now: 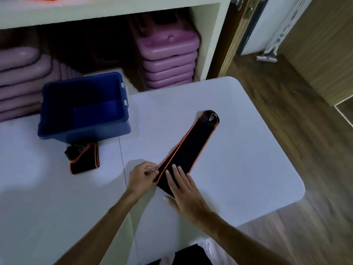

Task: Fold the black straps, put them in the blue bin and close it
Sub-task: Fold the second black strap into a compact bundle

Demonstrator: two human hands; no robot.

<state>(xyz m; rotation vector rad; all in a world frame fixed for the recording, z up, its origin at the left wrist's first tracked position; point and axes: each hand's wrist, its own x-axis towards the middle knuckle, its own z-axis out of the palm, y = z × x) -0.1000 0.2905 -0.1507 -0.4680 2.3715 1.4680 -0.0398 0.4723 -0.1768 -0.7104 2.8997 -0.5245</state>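
Observation:
A long black strap with orange edges [188, 148] lies doubled over on the white table [248, 159], running from near my hands up and to the right. My left hand [140, 178] pinches its near left edge. My right hand [184, 190] lies flat on the strap's near end, fingers spread. A second black strap [84, 159], folded into a small bundle, rests just in front of the open blue bin [84, 109]. The bin stands at the table's back left with no lid on it; its inside is dark.
Behind the table is a white shelf unit holding stacks of purple plastic steps [168, 60]. Wooden floor [286, 111] lies to the right, past the table's rounded corner. A seam [122, 159] runs down the tabletop.

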